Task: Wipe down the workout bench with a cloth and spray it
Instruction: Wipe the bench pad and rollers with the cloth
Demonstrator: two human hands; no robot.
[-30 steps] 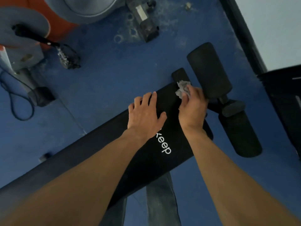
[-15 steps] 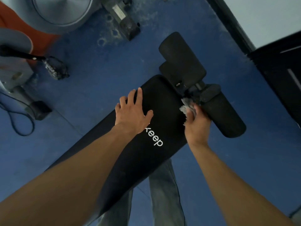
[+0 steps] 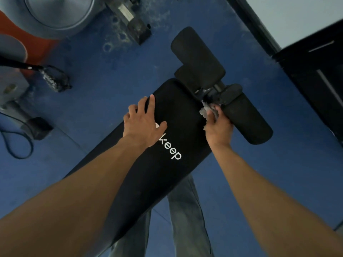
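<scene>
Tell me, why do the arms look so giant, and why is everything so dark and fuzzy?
Head view: the wide lens stretches both forearms toward the bottom edge. Head view: the light is dim and bluish, so the black bench shows little detail, though its white keep lettering reads clearly. Head view: the grey cloth gripped by the right hand looks slightly soft.

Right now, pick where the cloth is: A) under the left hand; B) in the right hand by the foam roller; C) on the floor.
B: the right hand grips the crumpled cloth at the bench edge, beside the foam roller.
</scene>
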